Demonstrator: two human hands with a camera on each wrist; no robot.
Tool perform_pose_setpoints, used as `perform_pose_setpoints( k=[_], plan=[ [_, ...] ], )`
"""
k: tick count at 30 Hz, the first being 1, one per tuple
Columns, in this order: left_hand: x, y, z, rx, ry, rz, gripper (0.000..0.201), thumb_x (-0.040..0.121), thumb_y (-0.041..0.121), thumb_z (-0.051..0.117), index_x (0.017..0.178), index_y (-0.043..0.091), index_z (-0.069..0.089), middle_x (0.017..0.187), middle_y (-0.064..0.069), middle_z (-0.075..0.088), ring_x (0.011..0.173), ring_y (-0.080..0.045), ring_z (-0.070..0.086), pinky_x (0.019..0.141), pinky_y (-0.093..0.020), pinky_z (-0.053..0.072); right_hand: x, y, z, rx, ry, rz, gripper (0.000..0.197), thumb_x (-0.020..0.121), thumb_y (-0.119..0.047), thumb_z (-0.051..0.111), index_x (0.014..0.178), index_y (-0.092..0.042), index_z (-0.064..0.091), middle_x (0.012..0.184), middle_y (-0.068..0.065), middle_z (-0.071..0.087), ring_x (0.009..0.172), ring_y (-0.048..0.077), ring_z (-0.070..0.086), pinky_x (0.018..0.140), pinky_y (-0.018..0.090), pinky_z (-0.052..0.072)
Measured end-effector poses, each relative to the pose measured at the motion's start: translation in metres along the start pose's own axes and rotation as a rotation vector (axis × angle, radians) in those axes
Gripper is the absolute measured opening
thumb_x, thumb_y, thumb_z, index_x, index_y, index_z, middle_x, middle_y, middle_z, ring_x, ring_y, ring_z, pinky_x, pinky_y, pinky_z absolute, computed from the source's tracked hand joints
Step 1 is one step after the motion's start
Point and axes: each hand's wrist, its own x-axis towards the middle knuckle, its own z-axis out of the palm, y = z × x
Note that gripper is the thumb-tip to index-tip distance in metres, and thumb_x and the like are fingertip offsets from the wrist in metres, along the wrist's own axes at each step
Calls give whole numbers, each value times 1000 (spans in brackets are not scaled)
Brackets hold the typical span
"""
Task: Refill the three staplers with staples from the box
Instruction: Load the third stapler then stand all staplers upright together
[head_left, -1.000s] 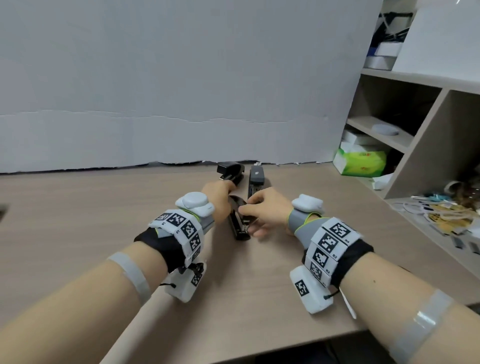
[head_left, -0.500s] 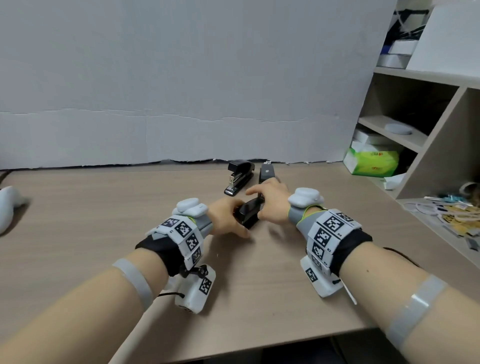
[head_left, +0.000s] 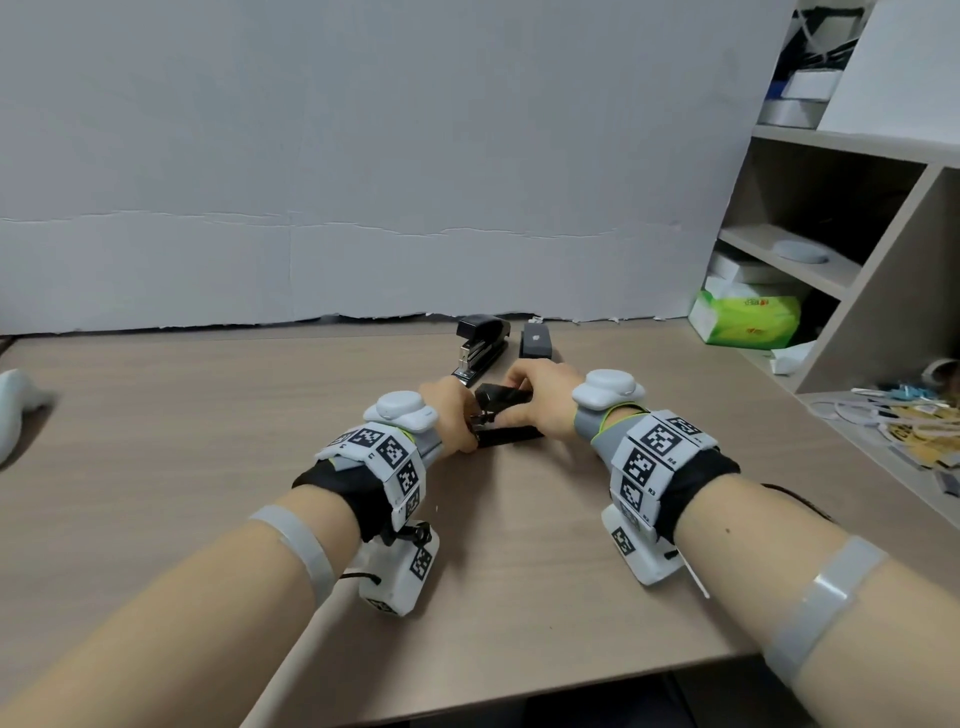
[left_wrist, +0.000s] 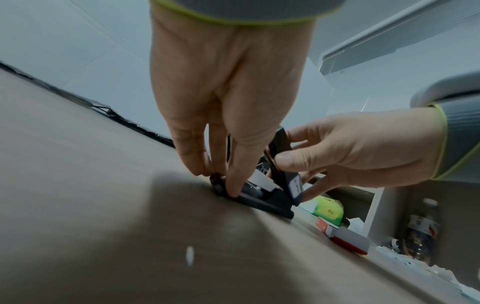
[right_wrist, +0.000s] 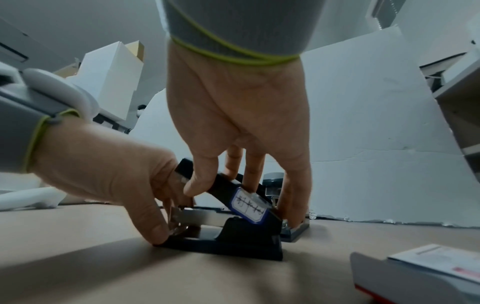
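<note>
Right wrist view: my right hand (right_wrist: 239, 123) grips the raised cover of the stapler (right_wrist: 228, 246), which is rigid and probably springy; my left hand (right_wrist: 103, 170) pinches its front end down.

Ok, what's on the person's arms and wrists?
Each wrist: grey sleeve edged lime, white cuff of black square markers, black band, white pod on top, white camera box beneath. Grey strap on each forearm. Thin black cable at the left.

The near stapler (head_left: 511, 435) lies on the bench (head_left: 208, 467). Just behind it sits a second stapler (head_left: 480, 347), with a third stapler (head_left: 536, 340) to its right. Shelves (head_left: 789, 262) stand far right.
</note>
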Motion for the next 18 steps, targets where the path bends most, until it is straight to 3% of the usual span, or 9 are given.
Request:
perform_pose_setpoints(
  k=[5, 8, 11, 13, 16, 18],
  plan=[
    [4, -12, 1, -80, -22, -12, 24, 73, 19, 73, 97, 20, 76, 86, 0, 73, 72, -20, 62, 59, -22, 42, 5, 10, -5, 75, 59, 34, 40, 75, -58, 65, 100, -28, 54, 99, 5, 65, 87, 24, 62, 83, 37, 50],
    [7, -13, 0, -125, -33, -26, 22, 72, 15, 73, 94, 16, 75, 86, -3, 73, 69, -20, 59, 55, -21, 40, -6, 14, -16, 158, 77, 37, 30, 91, -40, 61, 108, -16, 56, 91, 2, 64, 87, 24, 59, 77, 34, 44],
    [9, -12, 1, -109, -44, -37, 26, 73, 14, 74, 99, 13, 74, 88, -6, 73, 70, -21, 59, 61, -22, 42, -13, 23, -20, 248, 114, 38, 18, 97, -28, 51, 107, -14, 55, 90, 3, 60, 84, 26, 60, 71, 31, 41],
    [10, -11, 2, -98, -40, -49, 29, 73, 17, 74, 102, 13, 73, 83, -2, 70, 71, -21, 60, 61, -22, 42, -12, 34, -19, 403, 176, 94, 12, 95, -20, 48, 106, -15, 49, 90, 8, 60, 74, 30, 66, 68, 36, 54],
    [12, -8, 2, -55, -31, -60, 28, 76, 17, 73, 104, 14, 72, 83, -2, 67, 70, -21, 58, 61, -23, 41, -8, 54, -20, 709, 292, 264, 37, 90, -5, 51, 122, -17, 39, 109, 20, 60, 74, 35, 71, 64, 52, 61],
    [11, -7, 3, -31, -23, -62, 20, 75, 17, 71, 95, 17, 71, 81, -2, 66, 67, -21, 54, 60, -23, 40, -5, 64, -22, 714, 327, 320, 46, 88, 0, 56, 126, -19, 37, 110, 21, 61, 68, 31, 69, 60, 48, 62]
  ],
)
